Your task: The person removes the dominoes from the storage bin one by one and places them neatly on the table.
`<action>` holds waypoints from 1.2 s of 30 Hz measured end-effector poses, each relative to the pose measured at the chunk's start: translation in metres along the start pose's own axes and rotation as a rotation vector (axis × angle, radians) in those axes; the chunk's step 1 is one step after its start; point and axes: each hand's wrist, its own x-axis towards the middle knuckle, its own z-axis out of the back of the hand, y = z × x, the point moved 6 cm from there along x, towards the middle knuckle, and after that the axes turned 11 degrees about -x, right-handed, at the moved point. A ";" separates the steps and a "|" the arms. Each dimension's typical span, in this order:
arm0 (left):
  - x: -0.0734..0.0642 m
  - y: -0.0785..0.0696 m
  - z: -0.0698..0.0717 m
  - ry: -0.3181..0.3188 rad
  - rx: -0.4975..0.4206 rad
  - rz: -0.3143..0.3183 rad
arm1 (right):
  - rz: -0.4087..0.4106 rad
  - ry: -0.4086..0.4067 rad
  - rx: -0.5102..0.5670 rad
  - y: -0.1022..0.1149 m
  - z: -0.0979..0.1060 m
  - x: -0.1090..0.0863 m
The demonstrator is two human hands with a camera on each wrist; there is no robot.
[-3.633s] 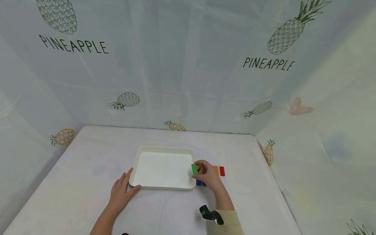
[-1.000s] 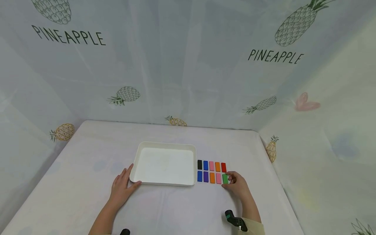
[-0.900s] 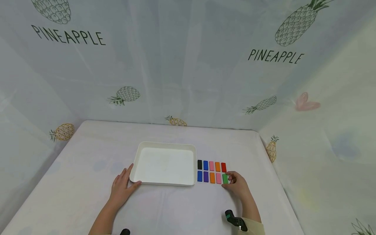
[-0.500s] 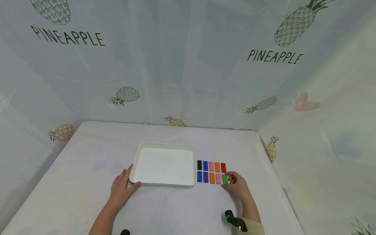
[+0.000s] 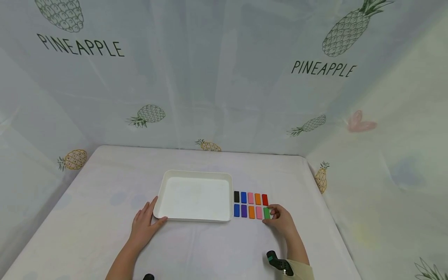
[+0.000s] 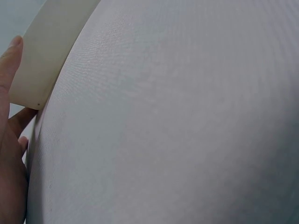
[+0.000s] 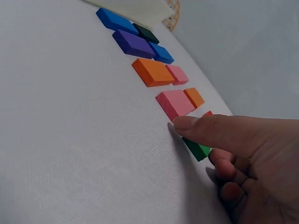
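Observation:
My left hand (image 5: 142, 224) rests at the near left corner of a white rectangular tray (image 5: 196, 196), fingers and thumb spread along its edges. In the left wrist view only part of that hand (image 6: 11, 172) shows against the tray's wall (image 6: 51, 51). With thumb and fingers my right hand (image 5: 282, 222) pinches a small green block (image 5: 267, 213) at the right end of the near row. In the right wrist view the thumb partly covers the green block (image 7: 196, 148), which lies on the cloth beside a pink block (image 7: 174, 103).
Two rows of blocks stand right of the tray. The far row runs black (image 5: 237, 196), blue, pink, orange, red (image 5: 265, 200). Blue (image 5: 237, 210), purple, orange and pink precede the green one in the near row. A white cloth (image 5: 196, 249) covers the table; printed curtains surround it.
Since the earliest frame, my right hand has carried the green block rightward from the tray's right edge to the near row's end. Over the last second, both hands keep their places; the view shifts slightly.

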 end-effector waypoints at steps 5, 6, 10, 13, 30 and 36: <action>0.002 0.002 -0.001 0.009 -0.004 0.003 | -0.017 -0.015 0.021 0.001 -0.001 -0.003; 0.002 0.003 -0.001 0.009 -0.005 0.003 | -0.021 -0.018 0.027 0.001 0.000 -0.004; 0.003 0.004 -0.002 0.008 -0.008 0.005 | -0.022 -0.040 0.029 0.001 0.002 -0.007; 0.004 0.005 -0.004 0.011 -0.008 0.008 | 0.002 -0.049 0.007 0.003 0.006 -0.009; 0.011 -0.003 0.018 0.191 0.124 -0.076 | 0.184 -0.015 -0.272 0.029 0.036 -0.008; 0.015 -0.014 0.038 0.217 0.254 -0.118 | 0.275 -0.048 -0.390 0.035 0.050 -0.010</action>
